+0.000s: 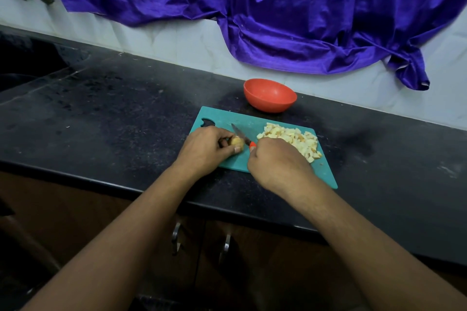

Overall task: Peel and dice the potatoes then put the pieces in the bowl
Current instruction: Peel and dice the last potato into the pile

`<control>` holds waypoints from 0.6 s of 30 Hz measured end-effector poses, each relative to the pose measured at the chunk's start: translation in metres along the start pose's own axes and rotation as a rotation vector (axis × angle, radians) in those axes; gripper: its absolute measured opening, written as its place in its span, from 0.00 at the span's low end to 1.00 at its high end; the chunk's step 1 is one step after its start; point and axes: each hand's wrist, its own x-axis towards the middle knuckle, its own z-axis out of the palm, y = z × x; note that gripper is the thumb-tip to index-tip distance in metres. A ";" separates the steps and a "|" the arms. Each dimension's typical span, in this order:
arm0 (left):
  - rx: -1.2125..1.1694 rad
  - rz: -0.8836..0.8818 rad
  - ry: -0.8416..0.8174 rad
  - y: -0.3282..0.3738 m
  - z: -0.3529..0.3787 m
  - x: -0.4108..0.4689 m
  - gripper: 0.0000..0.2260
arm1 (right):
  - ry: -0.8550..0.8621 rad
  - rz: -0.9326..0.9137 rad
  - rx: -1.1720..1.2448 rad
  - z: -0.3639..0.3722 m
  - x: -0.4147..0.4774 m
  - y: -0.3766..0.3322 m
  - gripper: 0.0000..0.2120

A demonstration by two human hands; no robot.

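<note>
My left hand curls over the last chunk of potato, thumb and fingertips pinching it against the teal cutting board, near the board's middle. My right hand is closed around the orange handle of a small knife, whose thin blade slants up and away, just above the potato. The chunk looks small, rounded and pale yellow. I judge it firm but wet and starchy, so it is likely to roll or skid on the smooth plastic. It is best held low on its sides, with a flat face turned down and my fingertips tucked back from the edge. To the right on the board lies a loose heap of diced pieces, light and blocky, cream with some browner faces. They should scatter easily, so I would scoop or sweep them rather than pick them up singly. The red bowl sits on the dark speckled desk just beyond the board's far edge. It is round, matte and probably light plastic, and I can see no pieces inside it.
</note>
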 end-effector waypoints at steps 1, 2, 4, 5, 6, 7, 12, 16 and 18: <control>0.000 0.000 -0.002 0.000 0.000 0.000 0.11 | -0.008 -0.002 0.000 -0.001 0.000 0.000 0.10; 0.001 0.000 -0.004 0.000 -0.001 0.000 0.11 | -0.014 -0.003 -0.001 -0.002 0.000 -0.001 0.10; -0.001 -0.002 -0.006 0.000 -0.001 -0.001 0.11 | -0.027 -0.004 -0.003 -0.004 0.001 -0.001 0.09; -0.003 -0.005 -0.006 0.000 -0.001 -0.001 0.11 | -0.033 -0.004 -0.003 -0.005 0.001 -0.002 0.08; -0.008 -0.009 -0.007 0.001 -0.001 -0.001 0.11 | -0.040 -0.004 -0.005 -0.005 0.002 -0.002 0.08; -0.012 -0.013 -0.009 0.001 -0.001 -0.001 0.11 | -0.045 -0.004 -0.009 -0.004 0.002 -0.003 0.07; -0.009 -0.023 -0.004 0.002 -0.001 0.000 0.10 | -0.027 0.006 -0.008 0.006 0.006 -0.005 0.07; 0.019 -0.015 0.000 0.003 -0.002 0.000 0.11 | -0.008 0.003 -0.017 0.011 0.010 -0.009 0.10; 0.030 -0.004 0.012 0.002 -0.001 0.000 0.11 | -0.003 0.005 -0.035 0.015 0.011 -0.011 0.11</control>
